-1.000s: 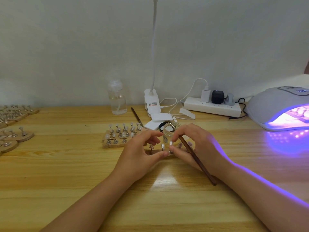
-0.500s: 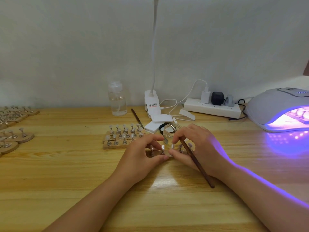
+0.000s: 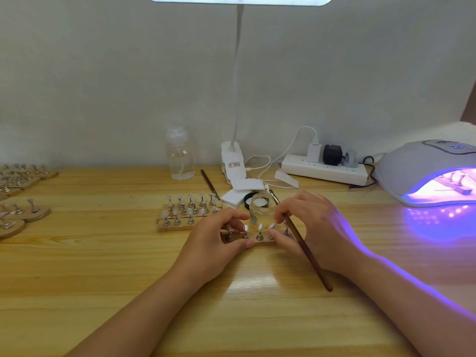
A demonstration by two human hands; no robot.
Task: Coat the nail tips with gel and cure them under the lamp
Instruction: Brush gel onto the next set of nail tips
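Note:
A small wooden holder (image 3: 262, 244) with several nail tips on metal stands lies at the table's middle. My left hand (image 3: 216, 243) grips its left end between thumb and fingers. My right hand (image 3: 311, 228) holds its right end, and a brown brush (image 3: 304, 248) is clamped in the same hand, its handle slanting toward me. An open glass gel jar (image 3: 260, 206) stands just behind the holder. The curing lamp (image 3: 425, 171) glows violet at the far right, with another holder inside it.
A second wooden block of nail tips (image 3: 188, 212) sits left of the jar. More holders (image 3: 23, 210) lie at the far left. A clear bottle (image 3: 180, 158), clip desk lamp (image 3: 233, 161), spare brush (image 3: 209, 183), black lid (image 3: 247, 198) and power strip (image 3: 324, 171) line the back.
Both hands and the holder have stayed almost in place. The camera has tilted up a little, so the desk lamp's lit head shows at the top edge.

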